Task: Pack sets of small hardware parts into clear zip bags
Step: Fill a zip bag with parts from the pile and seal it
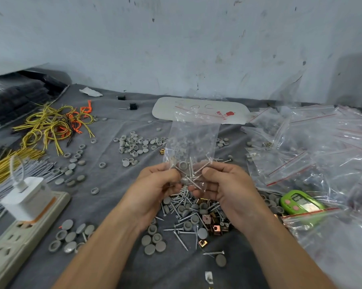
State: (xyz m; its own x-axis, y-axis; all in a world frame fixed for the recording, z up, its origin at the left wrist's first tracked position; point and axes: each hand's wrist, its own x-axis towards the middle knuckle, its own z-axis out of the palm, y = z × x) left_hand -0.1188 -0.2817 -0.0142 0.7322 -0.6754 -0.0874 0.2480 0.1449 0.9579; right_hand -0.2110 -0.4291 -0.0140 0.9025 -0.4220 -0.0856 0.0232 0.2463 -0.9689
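Head view, mid-frame: left hand (155,184) and right hand (221,184) both pinch the zip bag (193,138) holding screws (193,172); next, I'd judge, sealing its far end.

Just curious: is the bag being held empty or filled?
Partly filled: screws and a grey cap lie inside the clear bag between left hand and right hand.

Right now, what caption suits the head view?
Left hand and right hand pinch a zip bag holding screws and grey caps above the hardware pile.

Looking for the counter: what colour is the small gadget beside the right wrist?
Bright green gadget; best in the head view.
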